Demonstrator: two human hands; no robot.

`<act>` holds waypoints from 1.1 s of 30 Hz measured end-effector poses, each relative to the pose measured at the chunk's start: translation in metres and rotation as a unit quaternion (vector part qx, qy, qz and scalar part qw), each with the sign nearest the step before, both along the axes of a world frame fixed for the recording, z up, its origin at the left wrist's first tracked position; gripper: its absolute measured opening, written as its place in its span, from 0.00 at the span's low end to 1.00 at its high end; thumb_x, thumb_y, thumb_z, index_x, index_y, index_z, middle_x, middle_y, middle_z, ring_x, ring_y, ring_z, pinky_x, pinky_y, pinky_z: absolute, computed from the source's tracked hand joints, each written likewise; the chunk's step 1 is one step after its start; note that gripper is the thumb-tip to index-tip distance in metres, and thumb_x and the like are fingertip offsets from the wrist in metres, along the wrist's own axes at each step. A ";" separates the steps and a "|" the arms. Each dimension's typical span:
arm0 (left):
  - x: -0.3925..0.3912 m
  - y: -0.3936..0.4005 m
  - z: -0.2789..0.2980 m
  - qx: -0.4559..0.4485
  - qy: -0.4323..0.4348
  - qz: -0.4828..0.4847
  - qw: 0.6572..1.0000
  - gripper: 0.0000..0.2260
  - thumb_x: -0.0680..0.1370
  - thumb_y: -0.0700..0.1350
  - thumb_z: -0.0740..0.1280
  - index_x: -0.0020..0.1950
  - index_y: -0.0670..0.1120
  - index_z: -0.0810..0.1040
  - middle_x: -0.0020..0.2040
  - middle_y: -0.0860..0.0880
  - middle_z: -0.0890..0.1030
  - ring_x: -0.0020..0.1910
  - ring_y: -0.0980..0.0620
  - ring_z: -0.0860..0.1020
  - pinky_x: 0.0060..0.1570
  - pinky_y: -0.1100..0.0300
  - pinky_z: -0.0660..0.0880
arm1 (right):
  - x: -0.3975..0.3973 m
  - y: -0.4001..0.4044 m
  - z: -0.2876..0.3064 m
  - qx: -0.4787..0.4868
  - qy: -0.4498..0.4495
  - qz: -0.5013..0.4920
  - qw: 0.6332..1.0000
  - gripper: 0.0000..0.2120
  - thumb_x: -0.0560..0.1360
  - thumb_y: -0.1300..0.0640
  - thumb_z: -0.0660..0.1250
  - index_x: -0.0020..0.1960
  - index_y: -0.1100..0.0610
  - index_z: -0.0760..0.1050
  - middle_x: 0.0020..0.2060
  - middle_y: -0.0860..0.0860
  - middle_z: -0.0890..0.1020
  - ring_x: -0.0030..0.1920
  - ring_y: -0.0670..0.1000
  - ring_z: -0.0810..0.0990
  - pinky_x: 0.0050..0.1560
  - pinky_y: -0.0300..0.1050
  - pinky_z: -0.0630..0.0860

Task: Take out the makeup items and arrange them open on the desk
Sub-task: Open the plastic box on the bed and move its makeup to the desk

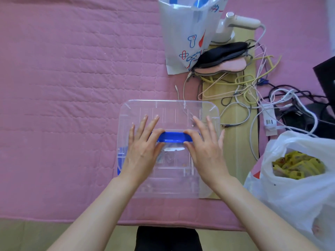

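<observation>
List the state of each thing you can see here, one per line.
clear storage box: lid on, closed
blue handle: lying flat on the lid
left hand: flat on the lid, thumb at the handle
right hand: flat on the lid, thumb at the handle
white plastic bag: open, yellow packets inside
printed bag: upright, open

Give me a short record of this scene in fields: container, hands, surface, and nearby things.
container: clear plastic box with blue handle, lid on
left hand: flat on lid, thumb at handle
right hand: flat on lid, thumb at handle
surface: pink quilted cover
nearby: white printed bag, cables, plastic bag of yellow packets
makeup items: not out yet
</observation>
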State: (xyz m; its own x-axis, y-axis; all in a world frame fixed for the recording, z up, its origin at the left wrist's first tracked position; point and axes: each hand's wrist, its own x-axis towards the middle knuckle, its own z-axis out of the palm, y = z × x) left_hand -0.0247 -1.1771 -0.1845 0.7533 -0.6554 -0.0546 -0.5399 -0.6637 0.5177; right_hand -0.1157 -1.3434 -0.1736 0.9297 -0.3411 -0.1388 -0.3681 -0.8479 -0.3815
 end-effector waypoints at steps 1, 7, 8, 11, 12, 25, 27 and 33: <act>0.006 -0.003 0.002 0.000 -0.002 0.001 1.000 0.12 0.78 0.43 0.66 0.61 0.44 0.76 0.75 0.48 0.64 0.76 0.43 0.56 0.72 0.40 0.52 | 0.006 -0.003 0.002 -0.001 -0.003 0.001 1.000 0.12 0.77 0.53 0.65 0.59 0.54 0.75 0.73 0.52 0.65 0.76 0.61 0.54 0.64 0.78 0.55; 0.061 -0.029 0.001 -0.005 -0.024 -0.007 1.000 0.12 0.79 0.45 0.64 0.62 0.44 0.74 0.75 0.49 0.63 0.76 0.45 0.55 0.72 0.42 0.50 | 0.057 -0.029 0.006 -0.011 -0.019 0.000 1.000 0.13 0.78 0.52 0.64 0.61 0.53 0.73 0.74 0.51 0.64 0.77 0.60 0.52 0.66 0.78 0.53; 0.069 -0.034 -0.001 -0.008 -0.026 -0.007 1.000 0.12 0.79 0.44 0.64 0.62 0.44 0.74 0.75 0.49 0.63 0.76 0.44 0.55 0.72 0.42 0.50 | 0.065 -0.034 0.004 -0.012 -0.018 0.000 1.000 0.13 0.78 0.52 0.64 0.61 0.53 0.73 0.74 0.51 0.64 0.77 0.59 0.52 0.66 0.77 0.53; 0.092 -0.046 -0.007 -0.012 -0.025 -0.006 1.000 0.12 0.79 0.44 0.65 0.61 0.45 0.74 0.75 0.49 0.64 0.77 0.45 0.55 0.72 0.43 0.49 | 0.088 -0.045 -0.002 -0.012 -0.012 0.001 1.000 0.13 0.78 0.52 0.64 0.61 0.53 0.73 0.74 0.51 0.63 0.77 0.58 0.51 0.66 0.76 0.53; 0.099 -0.050 -0.010 -0.012 -0.026 -0.007 1.000 0.12 0.79 0.44 0.65 0.61 0.45 0.75 0.75 0.49 0.64 0.77 0.45 0.55 0.72 0.43 0.49 | 0.095 -0.049 -0.005 -0.009 -0.007 0.000 1.000 0.13 0.78 0.52 0.64 0.61 0.53 0.73 0.74 0.50 0.62 0.77 0.58 0.51 0.66 0.76 0.53; 0.152 -0.078 -0.103 0.065 0.027 -0.031 0.997 0.10 0.80 0.42 0.63 0.60 0.47 0.73 0.75 0.50 0.63 0.77 0.46 0.53 0.73 0.42 0.50 | 0.153 -0.083 -0.097 0.021 0.091 0.013 0.996 0.14 0.76 0.52 0.65 0.61 0.52 0.73 0.71 0.52 0.64 0.73 0.58 0.56 0.70 0.64 0.56; 0.152 -0.077 -0.116 0.085 0.035 -0.050 0.995 0.10 0.79 0.42 0.63 0.60 0.46 0.74 0.74 0.49 0.64 0.76 0.45 0.55 0.72 0.43 0.53 | 0.149 -0.082 -0.112 0.033 0.116 0.009 0.993 0.13 0.76 0.52 0.65 0.60 0.52 0.73 0.71 0.52 0.64 0.73 0.59 0.56 0.71 0.63 0.55; 0.151 -0.076 -0.141 0.161 0.020 -0.103 0.981 0.14 0.77 0.41 0.63 0.62 0.50 0.75 0.73 0.49 0.65 0.72 0.47 0.59 0.69 0.48 0.57 | 0.138 -0.078 -0.142 0.026 0.152 0.021 0.988 0.13 0.75 0.52 0.66 0.59 0.52 0.74 0.71 0.51 0.64 0.71 0.61 0.57 0.68 0.62 0.60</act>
